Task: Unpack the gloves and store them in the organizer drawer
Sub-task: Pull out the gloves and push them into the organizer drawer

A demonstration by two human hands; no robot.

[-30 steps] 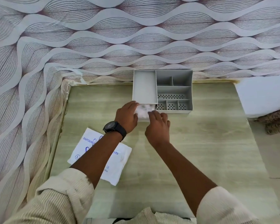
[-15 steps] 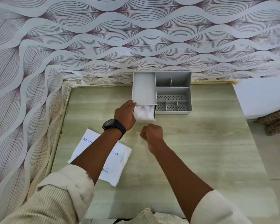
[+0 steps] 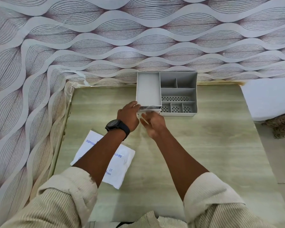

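The grey organizer (image 3: 178, 93) stands at the back of the table against the wall. Its drawer (image 3: 149, 111) at the lower left is almost fully in; only a narrow blurred strip of its inside shows, and I cannot make out the gloves there. My left hand (image 3: 128, 115), with a black watch on the wrist, grips the organizer's front left corner. My right hand (image 3: 152, 124) is spread, fingers apart, with its fingertips against the drawer's front. The white glove packet (image 3: 122, 163) with blue print lies flat on the table under my left forearm.
The pale wood table (image 3: 204, 145) sits in a corner, with patterned wallpaper (image 3: 39, 96) behind and to the left. A white surface (image 3: 268, 99) and a brown fringed cloth (image 3: 283, 127) lie beyond the right edge.
The drawer, which stood out with white gloves showing, has slid nearly fully into the organizer. My right hand drew back as a fist, then returned opened to the drawer front.
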